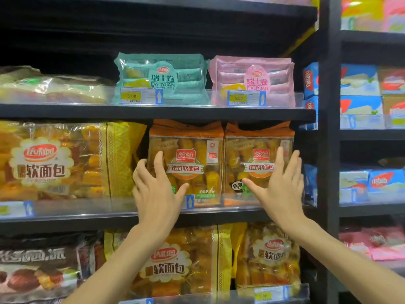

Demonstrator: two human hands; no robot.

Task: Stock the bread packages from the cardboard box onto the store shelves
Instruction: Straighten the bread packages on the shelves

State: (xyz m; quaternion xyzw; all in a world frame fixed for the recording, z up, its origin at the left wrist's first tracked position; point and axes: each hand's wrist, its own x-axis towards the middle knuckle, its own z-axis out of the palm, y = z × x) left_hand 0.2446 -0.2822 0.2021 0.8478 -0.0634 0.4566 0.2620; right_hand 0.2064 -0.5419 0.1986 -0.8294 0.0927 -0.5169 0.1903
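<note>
Two orange-topped bread packages stand upright side by side on the middle shelf (87, 218). My left hand (156, 189) lies with spread fingers against the left edge and front of the left package (192, 163). My right hand (278, 185) is flat with straight fingers on the front right of the right package (252, 163). Neither hand curls round a package. The cardboard box is out of view.
A large yellow bread bag (54, 161) fills the middle shelf to the left. Above stand a green roll pack (162, 77) and a pink roll pack (252, 80). More yellow bread bags (186, 260) sit below. A black upright (328, 150) separates a neighbouring rack of blue packs.
</note>
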